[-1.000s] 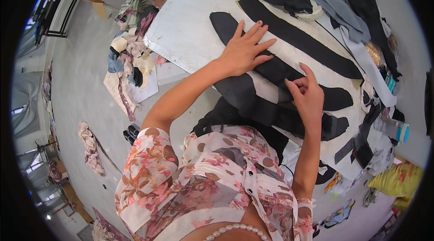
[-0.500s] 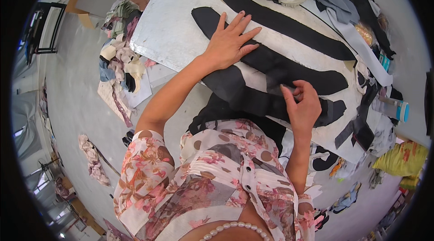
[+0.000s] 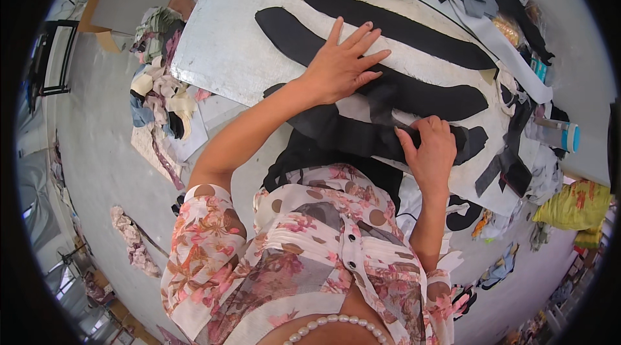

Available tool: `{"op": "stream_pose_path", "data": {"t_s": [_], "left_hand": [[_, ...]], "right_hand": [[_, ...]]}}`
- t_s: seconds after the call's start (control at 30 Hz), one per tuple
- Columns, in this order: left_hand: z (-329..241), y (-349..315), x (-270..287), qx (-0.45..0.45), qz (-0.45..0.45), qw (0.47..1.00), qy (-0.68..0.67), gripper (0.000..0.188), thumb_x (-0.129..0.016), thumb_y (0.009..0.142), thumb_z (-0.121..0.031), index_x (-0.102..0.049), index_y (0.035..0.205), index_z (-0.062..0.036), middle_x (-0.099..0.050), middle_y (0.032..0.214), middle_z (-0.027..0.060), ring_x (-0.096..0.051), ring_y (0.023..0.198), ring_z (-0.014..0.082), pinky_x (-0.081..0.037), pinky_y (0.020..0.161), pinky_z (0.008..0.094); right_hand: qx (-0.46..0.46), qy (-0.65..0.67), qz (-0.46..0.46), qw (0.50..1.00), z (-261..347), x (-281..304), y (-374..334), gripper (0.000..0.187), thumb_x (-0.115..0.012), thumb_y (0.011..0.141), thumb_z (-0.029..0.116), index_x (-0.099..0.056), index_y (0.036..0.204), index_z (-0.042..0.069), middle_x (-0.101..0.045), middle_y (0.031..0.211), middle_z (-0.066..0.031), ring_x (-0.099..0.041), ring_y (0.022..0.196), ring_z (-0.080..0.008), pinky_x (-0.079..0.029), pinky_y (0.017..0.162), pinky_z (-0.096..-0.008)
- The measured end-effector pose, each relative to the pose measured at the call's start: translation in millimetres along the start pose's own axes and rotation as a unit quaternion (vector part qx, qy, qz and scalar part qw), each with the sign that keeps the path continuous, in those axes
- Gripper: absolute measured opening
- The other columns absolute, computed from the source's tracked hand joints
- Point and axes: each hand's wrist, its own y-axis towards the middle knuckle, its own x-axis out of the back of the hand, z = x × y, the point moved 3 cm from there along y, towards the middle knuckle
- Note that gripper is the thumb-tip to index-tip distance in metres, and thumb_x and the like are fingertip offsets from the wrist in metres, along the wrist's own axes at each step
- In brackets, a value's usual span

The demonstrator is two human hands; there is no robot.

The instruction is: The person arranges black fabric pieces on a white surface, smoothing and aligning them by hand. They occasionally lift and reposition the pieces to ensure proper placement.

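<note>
Black curved fabric strip (image 3: 362, 134), the nearest of several cut pieces, lies across the near edge of the pale grey worktable (image 3: 220, 54). The right hand (image 3: 430, 151) pinches its end, fingers closed on the cloth. The left hand (image 3: 339, 66) rests flat, fingers spread, pressing a neighbouring black strip (image 3: 414, 89). Two further long black strips (image 3: 394, 28) lie smoothed out farther up the table. Judged from this, laying out is partly done; the held strip is not yet flat. Fabric scraps (image 3: 155, 96) heap on the floor, left.
</note>
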Motion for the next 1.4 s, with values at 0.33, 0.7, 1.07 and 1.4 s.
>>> {"op": "stream_pose_path", "data": {"t_s": [0.33, 0.7, 1.07, 1.4], "left_hand": [[2.5, 1.5, -7.6, 0.02, 0.006, 0.998, -0.054, 0.047, -0.043, 0.102, -0.034, -0.041, 0.148, -0.0223, -0.036, 0.153, 0.0111, -0.023, 0.146, 0.028, -0.011, 0.119, 0.0548], [0.3, 0.5, -5.1, 0.029, -0.012, 0.998, -0.062, 0.047, -0.047, 0.1, -0.029, -0.042, 0.146, -0.0177, -0.039, 0.15, 0.013, -0.026, 0.145, 0.03, -0.015, 0.118, 0.0551], [-24.4, -2.4, 19.5, -0.113, -0.026, 0.991, -0.062, 0.061, -0.057, 0.092, -0.035, -0.039, 0.147, -0.0169, -0.028, 0.157, 0.0083, -0.024, 0.147, 0.0241, -0.011, 0.119, 0.0545], [-37.9, -5.1, -0.5, -0.185, 0.084, 0.978, -0.035, 0.066, -0.048, 0.095, -0.05, -0.035, 0.149, -0.0137, -0.026, 0.158, 0.0077, -0.023, 0.147, 0.0208, -0.008, 0.121, 0.0496]], "right_hand": [[-0.105, 0.237, -0.013, 0.966, -8.8, 26.0, 10.2, 0.013, -0.073, 0.08, 0.007, -0.061, 0.085, 0.005, -0.061, 0.068, -0.0086, -0.061, 0.061, -0.0255, -0.045, 0.058, -0.0324], [-0.018, 0.135, 0.079, 0.988, -63.8, 30.3, 75.4, 0.012, -0.071, 0.081, 0.015, -0.063, 0.085, 0.007, -0.059, 0.06, -0.0087, -0.056, 0.053, -0.0265, -0.041, 0.055, -0.0357], [-0.017, 0.156, 0.144, 0.977, -73.6, 15.9, 93.1, 0.015, -0.073, 0.078, 0.018, -0.064, 0.081, 0.006, -0.058, 0.062, -0.0095, -0.056, 0.057, -0.0245, -0.041, 0.056, -0.036], [-0.053, 0.208, 0.209, 0.954, -95.4, 24.0, 94.6, 0.019, -0.075, 0.076, 0.004, -0.062, 0.09, 0.004, -0.057, 0.07, 0.0013, -0.048, 0.062, -0.0068, -0.038, 0.058, -0.0243]]}}
